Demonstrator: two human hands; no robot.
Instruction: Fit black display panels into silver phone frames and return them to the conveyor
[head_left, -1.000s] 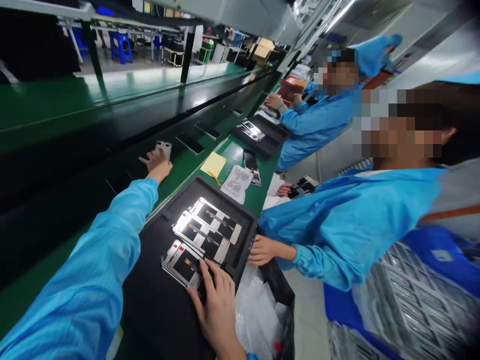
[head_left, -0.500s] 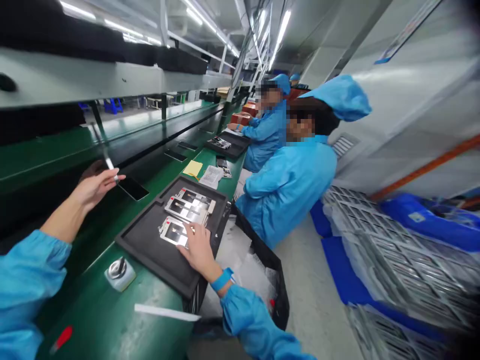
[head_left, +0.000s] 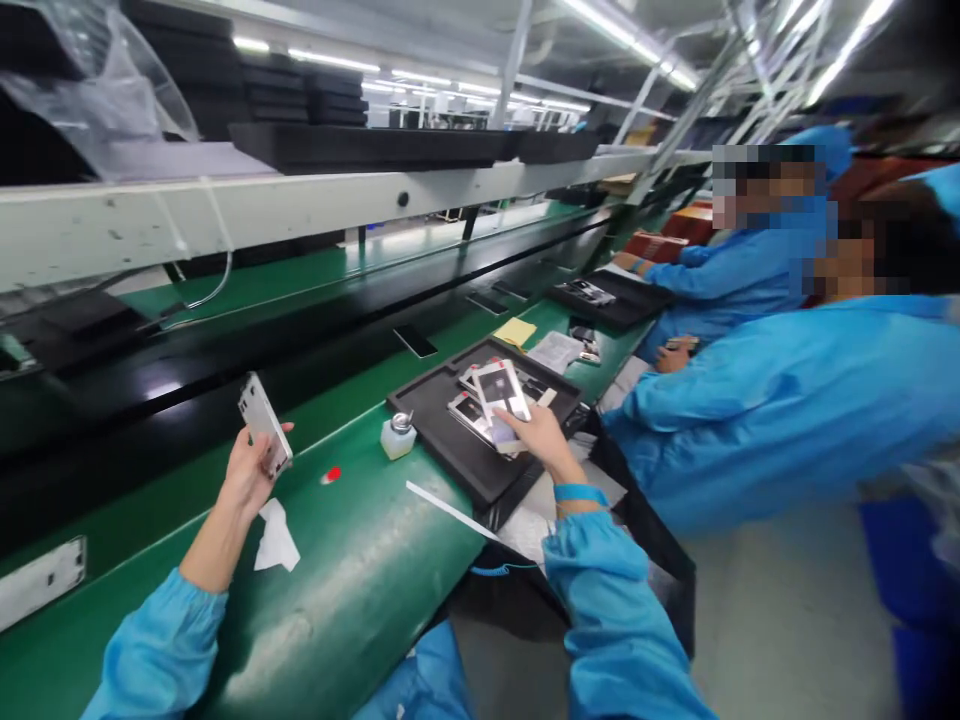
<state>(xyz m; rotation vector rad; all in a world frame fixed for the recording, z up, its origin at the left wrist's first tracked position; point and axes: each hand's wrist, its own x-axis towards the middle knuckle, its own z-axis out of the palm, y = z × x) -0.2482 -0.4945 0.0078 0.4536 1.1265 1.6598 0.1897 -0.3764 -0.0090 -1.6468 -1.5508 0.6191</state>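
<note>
My left hand (head_left: pixel 251 478) is closed around a thin silver-white phone panel (head_left: pixel 264 425), held tilted above the bench near the dark belt. With my right hand (head_left: pixel 546 437) I grip a white-edged phone screen part (head_left: pixel 504 392) by its lower end, raised over the black tray (head_left: pixel 444 428). Other similar phone parts (head_left: pixel 466 408) lie in that tray, partly hidden behind the held one. A white crumpled tissue (head_left: pixel 276 538) rests on the green bench beside my left wrist.
A small pump-top bottle (head_left: pixel 398 437) stands left of the tray. On the bench lie a red-ended item (head_left: pixel 331 476), a white strip (head_left: pixel 450 510) and a yellow pad (head_left: pixel 514 331). A dark phone (head_left: pixel 415 341) lies farther back. Two people in blue sit at the right.
The view has swung left. My right hand has lifted a phone screen part off the tray. My left hand still holds its thin item, which now shows its broad face.
</note>
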